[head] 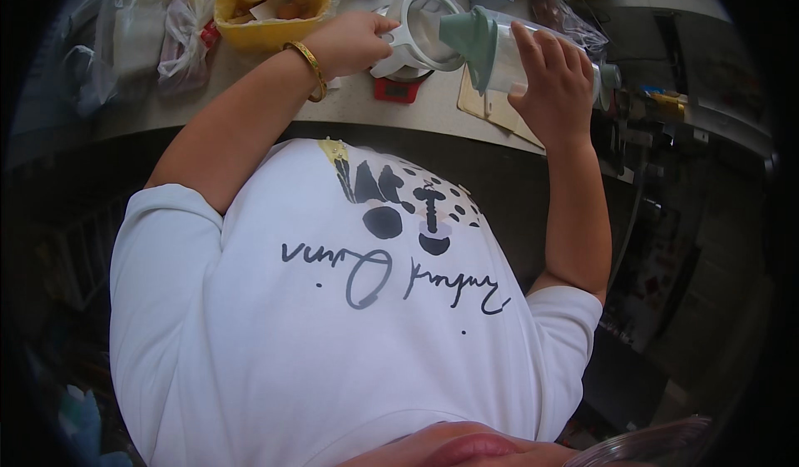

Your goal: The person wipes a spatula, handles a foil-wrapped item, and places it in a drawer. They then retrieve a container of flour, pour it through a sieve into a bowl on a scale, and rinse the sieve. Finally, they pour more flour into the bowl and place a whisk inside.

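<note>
My left hand (357,44), with a patterned bangle at the wrist, grips the handle of a round white vessel (412,45), possibly a jug or a sifter. Its open mouth shows a pale inside. Below the vessel is a kitchen scale with a red front (395,90); whether they touch is hard to tell. My right hand (554,77) holds a clear plastic storage container (507,61) tipped sideways. The container's green spout (459,35) points left, at the vessel's mouth. Whether anything is flowing from it cannot be made out.
A yellow bin (268,35) with a liner and eggshell-like scraps stands behind my left hand. Left of it lie a tied plastic bag (187,45) and a larger clear bag (122,36). A tan notebook or board (487,106) lies near the counter's front edge, below the container.
</note>
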Demonstrator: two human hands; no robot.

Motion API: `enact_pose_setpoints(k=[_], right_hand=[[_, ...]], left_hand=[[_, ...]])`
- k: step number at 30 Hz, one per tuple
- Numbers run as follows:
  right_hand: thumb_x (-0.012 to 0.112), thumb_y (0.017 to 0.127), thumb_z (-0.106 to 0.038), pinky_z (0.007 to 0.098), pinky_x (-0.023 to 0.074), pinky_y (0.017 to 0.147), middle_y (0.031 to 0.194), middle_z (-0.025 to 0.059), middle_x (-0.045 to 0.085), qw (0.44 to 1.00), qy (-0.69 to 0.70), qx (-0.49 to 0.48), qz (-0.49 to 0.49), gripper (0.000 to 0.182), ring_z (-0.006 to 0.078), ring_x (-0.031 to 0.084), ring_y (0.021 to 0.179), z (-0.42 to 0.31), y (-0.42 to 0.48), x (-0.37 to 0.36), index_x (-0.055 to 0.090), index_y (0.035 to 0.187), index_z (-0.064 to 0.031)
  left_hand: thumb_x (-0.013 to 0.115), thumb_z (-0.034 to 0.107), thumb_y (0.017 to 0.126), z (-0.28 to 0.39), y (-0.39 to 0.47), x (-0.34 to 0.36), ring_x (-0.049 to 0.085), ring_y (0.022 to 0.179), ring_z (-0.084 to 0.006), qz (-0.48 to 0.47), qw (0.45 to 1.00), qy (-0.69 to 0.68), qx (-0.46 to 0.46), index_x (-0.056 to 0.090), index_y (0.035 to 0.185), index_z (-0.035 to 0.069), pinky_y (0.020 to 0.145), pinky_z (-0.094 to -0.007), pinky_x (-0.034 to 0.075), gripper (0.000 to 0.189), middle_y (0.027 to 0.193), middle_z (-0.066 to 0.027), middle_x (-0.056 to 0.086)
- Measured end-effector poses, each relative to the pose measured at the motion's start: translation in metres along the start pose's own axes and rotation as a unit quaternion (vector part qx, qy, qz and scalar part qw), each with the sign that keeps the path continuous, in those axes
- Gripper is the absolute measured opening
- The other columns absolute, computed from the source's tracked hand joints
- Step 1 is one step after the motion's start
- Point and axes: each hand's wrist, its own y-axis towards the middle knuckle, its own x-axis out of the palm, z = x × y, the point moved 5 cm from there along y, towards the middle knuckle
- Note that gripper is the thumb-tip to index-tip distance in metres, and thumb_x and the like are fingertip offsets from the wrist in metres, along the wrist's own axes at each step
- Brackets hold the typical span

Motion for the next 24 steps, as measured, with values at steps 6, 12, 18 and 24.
enact_pose_setpoints(k=[6,12,18,24], right_hand=[[0.079,0.052,-0.015,0.0364,0.0359,0.093,0.112,0.0026,0.053,1.000,-0.020,-0.014,-0.010,0.084,0.0210,0.050,0.108,-0.001,0.005,0.000,0.046,0.130,-0.0217],[0.078,0.053,-0.012,0.0355,0.0365,0.093,0.111,0.0022,0.053,1.000,-0.023,-0.002,0.000,0.083,0.0207,0.050,0.107,0.001,0.005,-0.002,0.046,0.129,-0.0222],[0.076,0.053,-0.011,0.0350,0.0367,0.093,0.110,0.0018,0.054,1.000,-0.022,0.009,0.014,0.080,0.0208,0.052,0.105,0.003,0.002,-0.002,0.049,0.127,-0.0226],[0.076,0.052,-0.011,0.0350,0.0363,0.093,0.109,0.0015,0.055,0.999,0.016,0.042,0.030,0.079,0.0210,0.052,0.105,0.008,-0.006,0.002,0.050,0.126,-0.0229]], left_hand=[[0.053,0.012,0.075,-0.001,0.000,0.000,0.058,0.068,-0.0162,0.007,1.000,0.015,0.007,0.058,0.120,0.002,0.066,-0.0282,0.047,0.046,0.081,-0.0107,0.065],[0.052,0.011,0.075,0.002,0.000,0.000,0.061,0.072,-0.0189,0.017,0.999,0.036,0.003,0.058,0.120,0.002,0.070,-0.0294,0.048,0.046,0.084,-0.0130,0.066],[0.053,0.012,0.076,0.005,-0.001,0.001,0.057,0.068,-0.0150,0.004,1.000,0.017,-0.003,0.056,0.123,0.003,0.065,-0.0270,0.046,0.047,0.081,-0.0098,0.064],[0.055,0.012,0.079,0.005,0.000,0.003,0.050,0.061,-0.0081,-0.002,1.000,0.017,-0.006,0.052,0.128,0.003,0.056,-0.0223,0.043,0.050,0.074,-0.0031,0.059]])
